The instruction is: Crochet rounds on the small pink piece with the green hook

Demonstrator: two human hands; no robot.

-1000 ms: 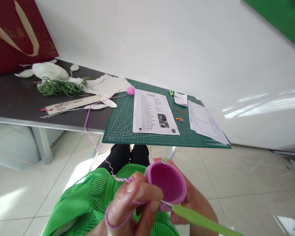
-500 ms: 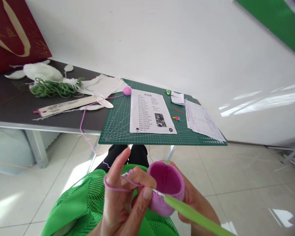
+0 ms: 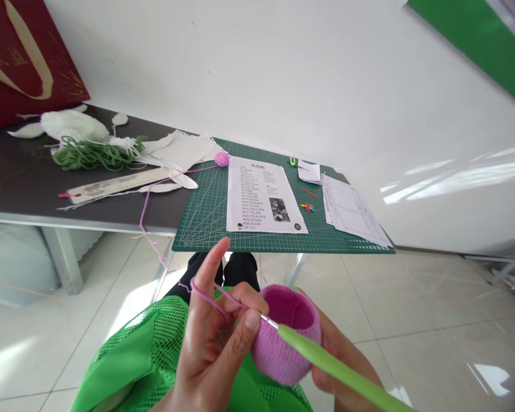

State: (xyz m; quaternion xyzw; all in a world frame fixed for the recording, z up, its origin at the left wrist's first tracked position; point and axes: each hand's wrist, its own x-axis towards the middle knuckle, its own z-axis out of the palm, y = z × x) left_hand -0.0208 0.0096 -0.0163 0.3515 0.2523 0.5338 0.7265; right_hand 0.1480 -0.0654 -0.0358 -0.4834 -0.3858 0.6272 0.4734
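Observation:
My left hand (image 3: 214, 337) pinches the near rim of a pink crocheted cup (image 3: 283, 337), its forefinger raised with pink yarn (image 3: 206, 293) looped over it. My right hand (image 3: 339, 355) grips a light green crochet hook (image 3: 339, 372) whose metal tip meets the cup's rim by my left thumb. The yarn strand (image 3: 148, 220) runs up over the table edge to a small pink yarn ball (image 3: 222, 159) on the green cutting mat (image 3: 206, 217). A green mesh bag (image 3: 154, 355) lies on my lap under both hands.
On the mat lie a printed pattern sheet (image 3: 264, 195), more papers (image 3: 352, 209), small coloured clips (image 3: 308, 206) and a green clip (image 3: 292, 161). The dark table (image 3: 21, 177) holds green yarn (image 3: 94, 154), white fabric pieces (image 3: 68, 123), a ruler (image 3: 115, 184). A red bag (image 3: 21, 51) stands at back left.
My left forefinger has lifted up with the yarn over it. The cup has tilted and sunk slightly, and the hook tip has come to the rim.

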